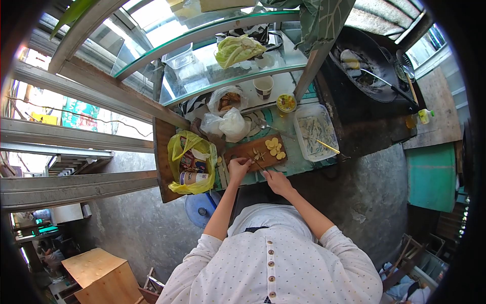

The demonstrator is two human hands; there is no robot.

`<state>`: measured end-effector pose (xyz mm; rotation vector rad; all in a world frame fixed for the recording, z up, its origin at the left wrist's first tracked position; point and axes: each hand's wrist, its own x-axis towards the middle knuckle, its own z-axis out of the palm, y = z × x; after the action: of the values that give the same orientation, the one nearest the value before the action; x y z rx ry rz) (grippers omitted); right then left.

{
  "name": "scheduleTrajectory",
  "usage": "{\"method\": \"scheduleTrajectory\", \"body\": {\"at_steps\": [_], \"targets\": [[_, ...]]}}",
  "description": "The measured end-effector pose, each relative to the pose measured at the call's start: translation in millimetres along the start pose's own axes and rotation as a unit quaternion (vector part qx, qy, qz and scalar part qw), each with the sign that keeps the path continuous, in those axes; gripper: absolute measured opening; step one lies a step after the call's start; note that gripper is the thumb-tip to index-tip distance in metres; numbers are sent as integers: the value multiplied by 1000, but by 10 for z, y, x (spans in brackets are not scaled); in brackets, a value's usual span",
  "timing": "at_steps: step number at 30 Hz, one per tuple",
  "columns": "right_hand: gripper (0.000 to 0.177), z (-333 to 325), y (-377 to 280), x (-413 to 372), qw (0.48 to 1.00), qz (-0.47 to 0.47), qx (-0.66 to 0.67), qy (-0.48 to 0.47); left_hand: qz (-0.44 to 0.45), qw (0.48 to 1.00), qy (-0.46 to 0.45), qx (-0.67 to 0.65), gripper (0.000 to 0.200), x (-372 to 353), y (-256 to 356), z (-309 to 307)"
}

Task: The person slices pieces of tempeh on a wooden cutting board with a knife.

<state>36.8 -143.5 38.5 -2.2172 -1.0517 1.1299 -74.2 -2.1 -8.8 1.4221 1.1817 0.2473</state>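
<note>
A wooden cutting board (245, 151) lies on the counter in front of me. Over its near left part, my left hand (239, 168) is closed in a pinch, and whatever is between its fingertips is too small to make out. My right hand (277, 181), at the board's near edge, is wrapped round a knife; its thin dark blade (259, 166) points up and left toward my left fingertips. Several pale yellow round slices (274, 146) sit on the board's right side. Small greenish-yellow scraps (258, 155) are scattered near the middle, just beyond the blade.
Left of the board stands a yellow plastic bag (176, 161) with wrappers and a cup. Behind are tied white bags (233, 125), a paper cup (263, 87) and a small yellow-filled container (286, 103). A clear plastic tub (318, 133) stands right; a wok (365, 66) lies beyond.
</note>
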Motion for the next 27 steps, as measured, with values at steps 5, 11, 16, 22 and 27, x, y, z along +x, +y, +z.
{"method": "scheduleTrajectory", "body": {"at_steps": [5, 11, 16, 22, 27], "targets": [[44, 7, 42, -12, 1000, -3, 21, 4, -8, 999, -16, -39, 25, 72, -90, -2], [43, -33, -39, -34, 999, -1, -41, 18, -5, 1000, 8, -24, 24, -2, 31, -20], [45, -74, -58, -71, 997, 8, -70, 13, 34, 997, 49, 44, 25, 6, -12, 22], [45, -99, -37, -45, 999, -2, -48, 10, 29, 999, 12, 6, 25, 61, -84, 21], [46, -85, -59, -55, 999, 26, -44, 6, 40, 998, 36, 39, 24, 32, -58, 26]]}}
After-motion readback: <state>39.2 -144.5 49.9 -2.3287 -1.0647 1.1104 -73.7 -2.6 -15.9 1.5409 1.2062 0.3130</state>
